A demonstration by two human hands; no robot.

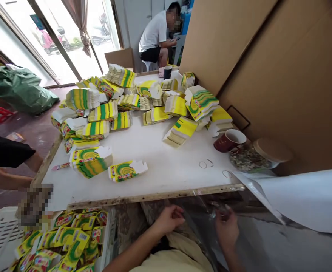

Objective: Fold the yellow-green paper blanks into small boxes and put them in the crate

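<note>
Below the table's front edge, my left hand (169, 219) pinches the edge of a clear plastic bag (202, 221). My right hand (226, 226) grips the same bag a little to the right, fingers curled on the film. The bag hangs over my lap. On the white table (160, 166) lie many stacks of flat yellow-and-green cartons (103, 112), with one small stack (127, 170) nearest the front edge.
A white crate (1, 234) of folded yellow-green boxes (66, 241) stands at the lower left. A red mug (229, 141) and a lidded glass jar (255, 156) sit at the table's right. Cardboard sheets (281, 75) lean at the right. One person sits at the back; another person's legs show at the left.
</note>
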